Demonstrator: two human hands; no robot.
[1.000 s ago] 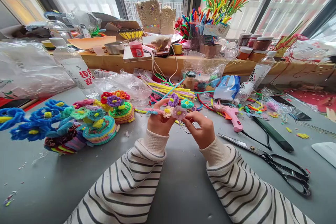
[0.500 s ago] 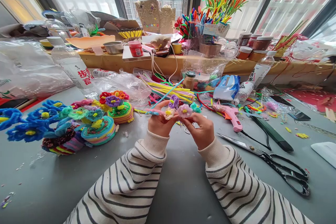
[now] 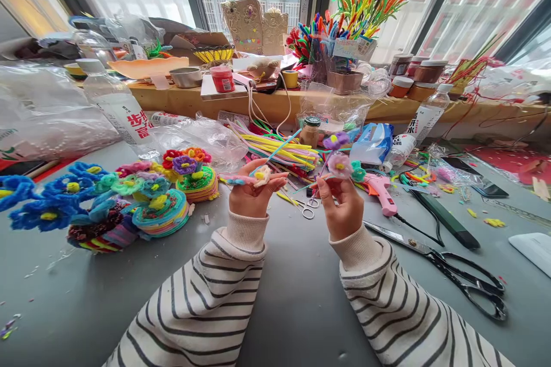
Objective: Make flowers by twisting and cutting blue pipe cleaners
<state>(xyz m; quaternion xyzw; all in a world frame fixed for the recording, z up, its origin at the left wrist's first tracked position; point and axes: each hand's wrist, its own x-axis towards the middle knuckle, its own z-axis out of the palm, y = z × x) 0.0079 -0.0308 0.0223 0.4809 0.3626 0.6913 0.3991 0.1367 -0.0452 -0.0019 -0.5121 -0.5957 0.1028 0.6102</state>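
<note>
My left hand (image 3: pixel 249 198) holds a cream pipe-cleaner flower (image 3: pixel 262 176) with a yellow centre, its fingers partly stretched. A pink and blue fuzzy piece (image 3: pixel 236 180) shows at the left side of that hand, and a light blue pipe cleaner (image 3: pixel 282 145) rises behind it. My right hand (image 3: pixel 343 206) pinches the stems of a small bunch of pipe-cleaner flowers: a purple flower (image 3: pixel 336 140), a pink flower (image 3: pixel 340 166) and a teal flower (image 3: pixel 357 171). Small scissors (image 3: pixel 307 210) lie on the table between and behind the hands.
Finished pipe-cleaner flower pots (image 3: pixel 161 215) stand at the left. Large black-handled scissors (image 3: pixel 447 266) and a pink glue gun (image 3: pixel 383 195) lie at the right. Loose pipe cleaners (image 3: pixel 288 152), a lidded jar (image 3: pixel 310 131) and plastic bags are behind the hands.
My hands have moved apart. The purple, pink and teal flowers have gone right with my right hand, while the cream flower stays in my left, uncovering the small scissors.
</note>
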